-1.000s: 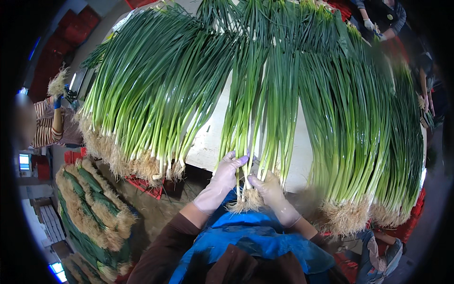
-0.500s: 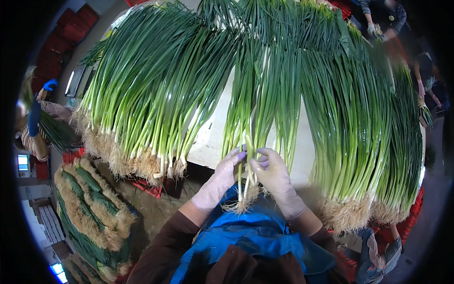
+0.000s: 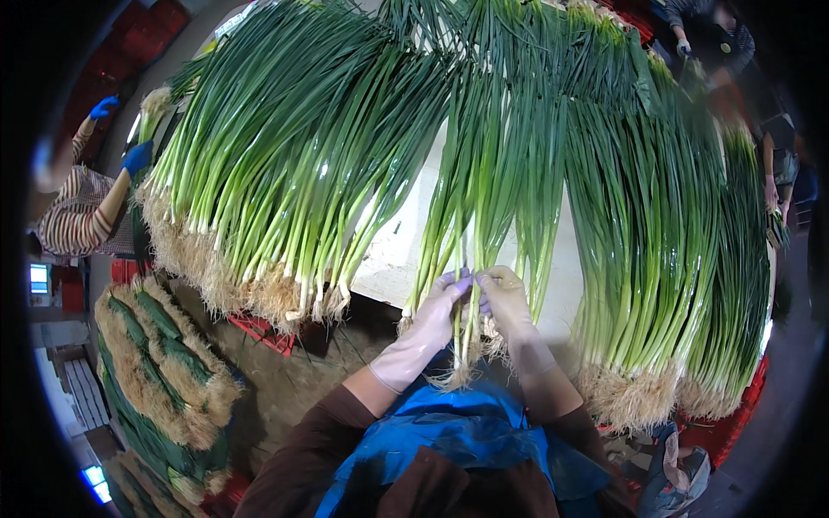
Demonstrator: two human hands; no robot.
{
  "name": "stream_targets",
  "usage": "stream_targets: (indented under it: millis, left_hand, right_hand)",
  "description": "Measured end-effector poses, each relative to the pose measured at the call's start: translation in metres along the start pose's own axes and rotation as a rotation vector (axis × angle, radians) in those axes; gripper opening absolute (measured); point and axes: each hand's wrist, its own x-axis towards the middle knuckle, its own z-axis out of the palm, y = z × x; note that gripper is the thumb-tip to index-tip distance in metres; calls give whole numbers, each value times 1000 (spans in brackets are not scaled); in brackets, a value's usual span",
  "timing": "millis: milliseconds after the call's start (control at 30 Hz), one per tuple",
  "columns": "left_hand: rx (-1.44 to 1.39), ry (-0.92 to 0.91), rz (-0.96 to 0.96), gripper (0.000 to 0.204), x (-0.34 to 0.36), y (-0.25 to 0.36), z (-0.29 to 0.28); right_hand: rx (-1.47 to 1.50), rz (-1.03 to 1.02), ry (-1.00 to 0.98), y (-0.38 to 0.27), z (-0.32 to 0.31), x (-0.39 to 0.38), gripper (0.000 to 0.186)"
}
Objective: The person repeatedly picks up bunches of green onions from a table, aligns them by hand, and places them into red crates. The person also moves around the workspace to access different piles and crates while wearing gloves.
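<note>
My gloved left hand [image 3: 432, 324] is closed on a few green onion stalks [image 3: 469, 337] near their white lower ends. My gloved right hand [image 3: 509, 306] pinches the same stalks just beside it, their pale roots hanging below both hands over my blue apron [image 3: 432, 440]. Behind them, loose green onions [image 3: 475, 173] lie leaves-away on the pale table [image 3: 393, 246]. Dense rows of green onions lie at the left [image 3: 242, 173] and right [image 3: 648, 250], roots toward me.
Bundled onions [image 3: 164, 363] are stacked at lower left beside red crates [image 3: 259, 332]. A striped-sleeved person in blue gloves [image 3: 86, 211] holds onions at the far left. Other workers stand at the upper right [image 3: 708, 34] and right edge [image 3: 773, 164]; another person [image 3: 673, 475] is at lower right.
My hands moved slightly up the stalks and stay together on them. The left co-worker's hands and onions shifted, and the view moved a little.
</note>
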Motion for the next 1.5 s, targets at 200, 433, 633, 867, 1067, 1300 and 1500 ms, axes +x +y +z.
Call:
stream_targets:
  millis: [200, 433, 633, 867, 1067, 1300, 1500]
  left_hand:
    - [99, -13, -60, 53, -5, 1, 16]
    - [278, 12, -188, 46, 15, 7, 18]
    - [193, 92, -213, 24, 23, 7, 29]
    - [201, 109, -77, 11, 46, 11, 32]
    - [620, 266, 125, 19, 74, -7, 22]
    - [1653, 420, 377, 92, 52, -29, 57]
    - [1701, 646, 311, 78, 39, -22, 68]
  right_hand:
    - [470, -108, 3, 30, -2, -8, 8]
    - [224, -189, 204, 35, 1, -18, 9]
    - [570, -41, 239, 38, 8, -19, 8]
    - [813, -99, -205, 37, -29, -53, 17]
    - [754, -234, -288, 25, -122, -151, 44]
    - [477, -649, 700, 78, -274, -295, 64]
    - [834, -519, 859, 201, -366, -313, 53]
